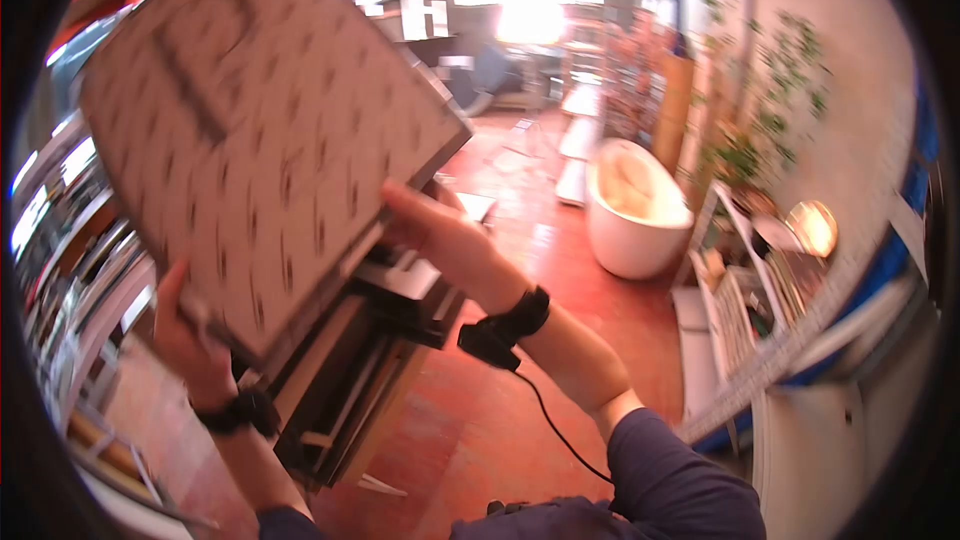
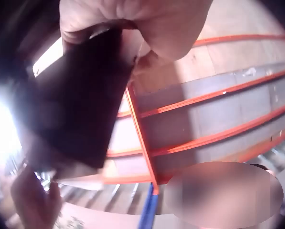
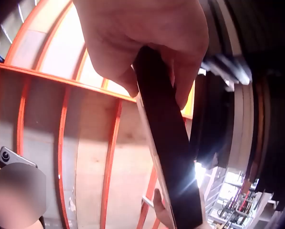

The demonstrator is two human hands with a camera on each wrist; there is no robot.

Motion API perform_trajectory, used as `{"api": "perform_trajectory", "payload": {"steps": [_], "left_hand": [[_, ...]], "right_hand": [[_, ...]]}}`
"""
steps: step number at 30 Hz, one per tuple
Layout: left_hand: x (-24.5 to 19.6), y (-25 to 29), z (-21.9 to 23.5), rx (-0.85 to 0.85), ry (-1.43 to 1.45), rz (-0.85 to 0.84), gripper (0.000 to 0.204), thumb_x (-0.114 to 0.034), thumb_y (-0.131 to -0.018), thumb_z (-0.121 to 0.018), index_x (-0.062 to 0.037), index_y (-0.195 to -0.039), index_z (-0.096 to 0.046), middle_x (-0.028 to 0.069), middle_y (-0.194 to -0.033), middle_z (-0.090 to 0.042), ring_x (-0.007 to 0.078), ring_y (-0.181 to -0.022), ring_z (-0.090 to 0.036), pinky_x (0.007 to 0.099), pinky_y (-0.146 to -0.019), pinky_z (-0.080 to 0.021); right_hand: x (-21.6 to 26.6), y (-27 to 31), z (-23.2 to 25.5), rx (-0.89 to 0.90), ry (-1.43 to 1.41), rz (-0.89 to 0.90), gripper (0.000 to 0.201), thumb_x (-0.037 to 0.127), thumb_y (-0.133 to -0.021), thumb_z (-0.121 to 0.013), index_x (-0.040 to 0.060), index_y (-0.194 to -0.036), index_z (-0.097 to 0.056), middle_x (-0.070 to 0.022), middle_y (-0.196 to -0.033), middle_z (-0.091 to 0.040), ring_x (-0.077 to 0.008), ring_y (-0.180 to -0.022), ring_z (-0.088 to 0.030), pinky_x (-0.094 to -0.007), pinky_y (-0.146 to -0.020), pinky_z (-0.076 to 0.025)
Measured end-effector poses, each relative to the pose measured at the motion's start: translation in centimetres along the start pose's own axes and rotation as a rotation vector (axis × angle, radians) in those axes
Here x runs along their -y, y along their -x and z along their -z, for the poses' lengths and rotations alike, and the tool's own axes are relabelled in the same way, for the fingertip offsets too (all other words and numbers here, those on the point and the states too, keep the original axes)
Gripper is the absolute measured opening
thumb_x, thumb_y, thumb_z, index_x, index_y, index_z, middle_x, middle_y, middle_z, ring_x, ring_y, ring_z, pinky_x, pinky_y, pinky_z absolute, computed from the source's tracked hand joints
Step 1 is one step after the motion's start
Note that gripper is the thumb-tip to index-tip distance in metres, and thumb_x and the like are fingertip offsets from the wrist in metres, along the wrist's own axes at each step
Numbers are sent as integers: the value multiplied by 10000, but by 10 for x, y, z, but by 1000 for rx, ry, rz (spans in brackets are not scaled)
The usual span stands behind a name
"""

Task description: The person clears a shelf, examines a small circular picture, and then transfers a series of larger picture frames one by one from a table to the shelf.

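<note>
A large flat square box (image 1: 270,140) with dark sides fills the upper left of the head view, tilted and raised. Its broad face is brownish, patterned with rows of small dark marks and one big dark sign like a letter P. My left hand (image 1: 192,345) grips its near left edge, thumb on the patterned face. Along the right edge, my right hand (image 1: 440,235) holds it the same way. In the right wrist view the dark side (image 3: 166,129) runs down from between the thumb and fingers. The left wrist view is blurred, with a dark side (image 2: 85,100) below the fingers.
Below the box stands a wooden stand (image 1: 375,380) with dark slots. A white tub (image 1: 640,240) is on the red floor (image 1: 500,420) to the right, near a white shelf (image 1: 735,290) and a leafy plant (image 1: 770,130). Crowded racks (image 1: 75,260) line the left side.
</note>
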State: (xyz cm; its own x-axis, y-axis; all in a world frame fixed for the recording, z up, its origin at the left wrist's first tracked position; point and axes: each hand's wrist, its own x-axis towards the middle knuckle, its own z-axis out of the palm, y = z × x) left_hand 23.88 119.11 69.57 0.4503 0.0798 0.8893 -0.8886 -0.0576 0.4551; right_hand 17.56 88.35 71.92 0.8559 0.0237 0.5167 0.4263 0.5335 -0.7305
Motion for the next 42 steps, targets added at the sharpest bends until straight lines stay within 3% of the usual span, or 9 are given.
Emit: {"api": "perform_trajectory", "payload": {"steps": [3, 5, 7, 12, 15, 24, 29, 37, 42], "left_hand": [[-39, 71, -46, -43, -436, -275, 717, -376, -810, -635, 46, -1332, -383, 200, -1338, -428, 283, -1211, -444, 399, -1044, -333], [-81, 119, -96, -380, 360, 619, 702, -376, -836, -605, 55, -1338, -369, 210, -1352, -401, 305, -1227, -435, 398, -1041, -334], [-72, 191, -107, 80, -80, 52, 649, -354, -871, -567, 50, -1340, -372, 213, -1365, -376, 319, -1216, -434, 403, -1028, -348], [-164, 234, -179, -22, 641, 1072, 671, -323, -886, -566, 4, -1400, -287, 196, -1357, -365, 300, -1186, -431, 420, -1003, -368], [-156, 292, -190, 245, 697, 1115, 655, -279, -895, -557, -17, -1411, -250, 164, -1359, -371, 276, -1192, -428, 406, -1001, -363], [-240, 382, -249, 735, 979, 636, 594, -31, -847, -555, 33, -1366, -273, 181, -1319, -411, 259, -1182, -425, 389, -1000, -324], [-286, 425, -285, 779, 1043, 438, 622, 9, -819, -590, 45, -1348, -265, 180, -1261, -439, 257, -1143, -447, 383, -971, -351], [-363, 474, -357, 690, 1083, 257, 442, 21, -747, -673, 27, -1134, -457, 91, -737, -593, 167, -627, -581, 280, -573, -446], [-381, 504, -381, 790, 1100, 296, 496, -10, -756, -684, 8, -1182, -431, 113, -803, -625, 176, -698, -623, 291, -633, -496]], "right_hand": [[8, 88, 47, -84, 234, -49, 583, 254, -842, -690, 35, -1303, -410, -52, -1176, -546, -122, -986, -557, -275, -765, -504], [10, 153, 71, -95, 191, -37, 667, 288, -830, -700, 29, -1345, -365, -52, -1228, -519, -134, -1073, -522, -287, -816, -500], [25, 218, 88, -208, 200, -71, 654, 243, -854, -673, 30, -1369, -330, -58, -1270, -488, -135, -1118, -499, -300, -875, -486], [48, 376, 107, -499, 201, -112, 641, 190, -869, -650, 26, -1383, -302, -73, -1312, -461, -165, -1180, -465, -337, -950, -449], [53, 465, 95, -742, 216, -121, 623, 169, -869, -644, 20, -1376, -312, -78, -1328, -454, -188, -1215, -443, -365, -994, -415], [60, 613, 48, -1348, 143, 18, 540, 185, -878, -634, -6, -1317, -385, -99, -1237, -529, -201, -1098, -547, -333, -933, -466], [88, 638, 4, -1813, 1080, -182, 494, 232, -850, -670, -13, -1219, -451, -142, -1145, -557, -231, -1059, -572, -343, -853, -508], [148, 622, -31, -1451, 1549, -23, 679, 184, -786, -738, 7, -1320, -359, -155, -1350, -404, -256, -1246, -430, -394, -995, -417], [151, 601, -1, -1257, 1722, 33, 1067, 343, -672, -820, -96, -1386, -160, -288, -1372, -310, -374, -1266, -379, -428, -1011, -371]]}}
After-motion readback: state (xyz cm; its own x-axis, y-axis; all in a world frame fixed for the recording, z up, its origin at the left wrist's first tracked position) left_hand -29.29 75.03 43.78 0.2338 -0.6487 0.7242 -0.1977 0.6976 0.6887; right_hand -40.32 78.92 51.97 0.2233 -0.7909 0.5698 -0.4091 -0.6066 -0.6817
